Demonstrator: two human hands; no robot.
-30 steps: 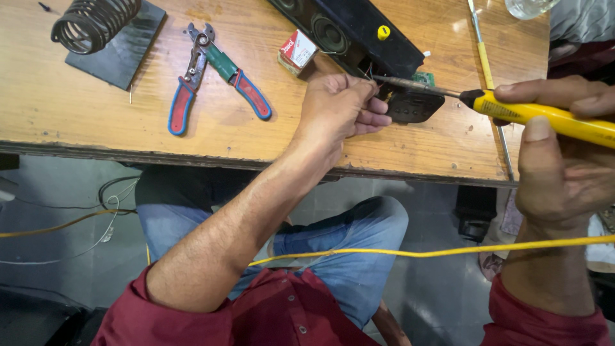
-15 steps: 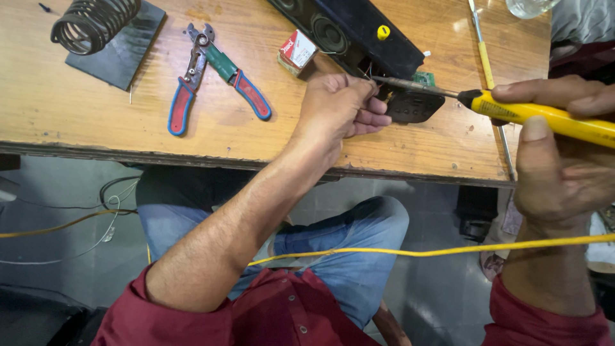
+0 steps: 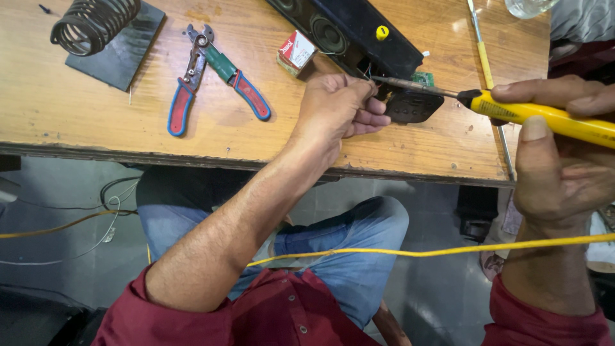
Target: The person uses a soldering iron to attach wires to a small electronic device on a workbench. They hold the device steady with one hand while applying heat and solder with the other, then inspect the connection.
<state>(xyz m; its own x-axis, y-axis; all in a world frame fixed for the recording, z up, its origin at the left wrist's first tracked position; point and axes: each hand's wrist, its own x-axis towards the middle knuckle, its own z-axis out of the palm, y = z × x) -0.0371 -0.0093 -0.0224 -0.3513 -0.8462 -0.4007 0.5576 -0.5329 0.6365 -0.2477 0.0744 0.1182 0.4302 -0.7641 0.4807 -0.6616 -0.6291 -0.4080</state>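
My right hand (image 3: 564,160) grips a yellow-handled soldering iron (image 3: 544,115); its metal tip reaches left to a small black part (image 3: 413,106) at the end of a long black speaker bar (image 3: 359,32). My left hand (image 3: 336,109) is closed against that end, fingers pinching thin wires beside the iron's tip. A small green circuit board (image 3: 423,78) peeks out behind the black part. The iron's yellow cord (image 3: 448,251) runs across my lap.
On the wooden table (image 3: 96,128) lie red-and-blue-handled wire strippers (image 3: 211,80), a coil iron stand on a dark plate (image 3: 96,29), a small red-and-white box (image 3: 296,51) and a thin yellow-handled tool (image 3: 483,54). Cables hang below the table edge.
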